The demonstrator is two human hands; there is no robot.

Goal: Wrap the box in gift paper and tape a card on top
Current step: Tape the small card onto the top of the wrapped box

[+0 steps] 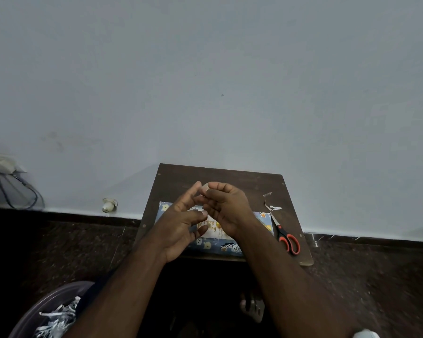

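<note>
Shredded paper (56, 318) fills a basin at lower left. Both hands hover over the desk (230, 178): right hand (226, 207) fingers pinching a tape roll (205, 186), left hand (183, 223) loosely curled, touching it. Wrapped box (213, 247) with card (215, 231) near front edge; scissors (282, 234) right.

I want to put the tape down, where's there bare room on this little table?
Free: the far strip of the table between the wall and the wrapped box. The right edge is crowded by the scissors and paper scraps; the box fills the near half.
</note>
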